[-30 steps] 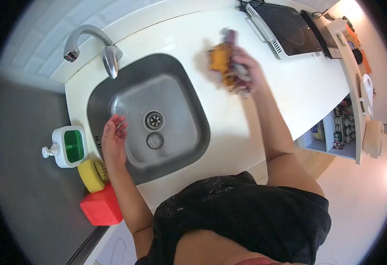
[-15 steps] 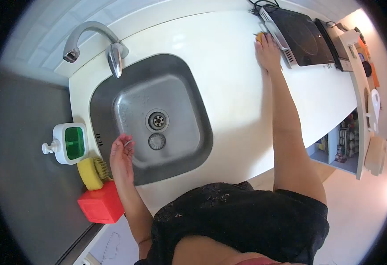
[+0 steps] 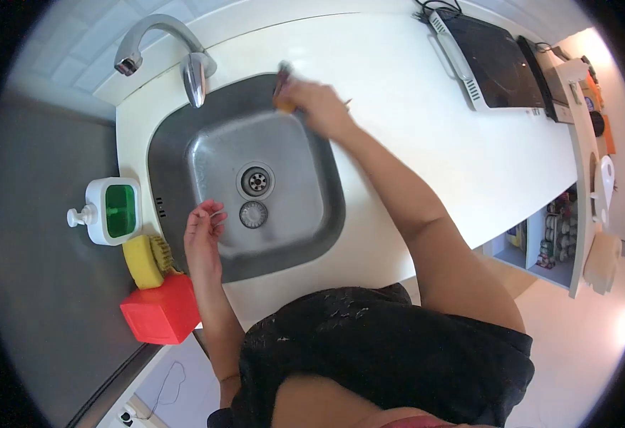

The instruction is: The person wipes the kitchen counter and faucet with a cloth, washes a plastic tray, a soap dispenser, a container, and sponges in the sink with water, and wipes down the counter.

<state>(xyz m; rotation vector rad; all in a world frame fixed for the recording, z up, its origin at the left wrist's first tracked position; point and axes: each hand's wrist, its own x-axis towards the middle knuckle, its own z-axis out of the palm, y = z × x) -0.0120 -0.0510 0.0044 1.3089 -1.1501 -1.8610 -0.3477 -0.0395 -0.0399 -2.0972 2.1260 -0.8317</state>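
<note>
My right hand [image 3: 317,107] is closed on a crumpled cloth [image 3: 283,98], orange and dark, at the upper right rim of the grey sink [image 3: 284,164]. Motion blurs the cloth, and the fingers hide part of it. Over the sink's lower left edge hangs my left hand [image 3: 204,222], with fingers loosely curled and a gap between them. Nothing is visible in it. A drain [image 3: 256,181] and a round strainer [image 3: 253,214] lie at the sink's bottom.
A faucet [image 3: 194,77] rises behind the sink. To the left are a soap dispenser [image 3: 115,211], a yellow sponge [image 3: 142,262], a brush [image 3: 161,253] and a red container [image 3: 161,309]. A black cooktop [image 3: 490,60] stands back right, above an open drawer [image 3: 533,242].
My right hand has swept from beside the cooktop left to the sink's rim with the cloth. My left hand has barely moved, and the view has shifted slightly.
</note>
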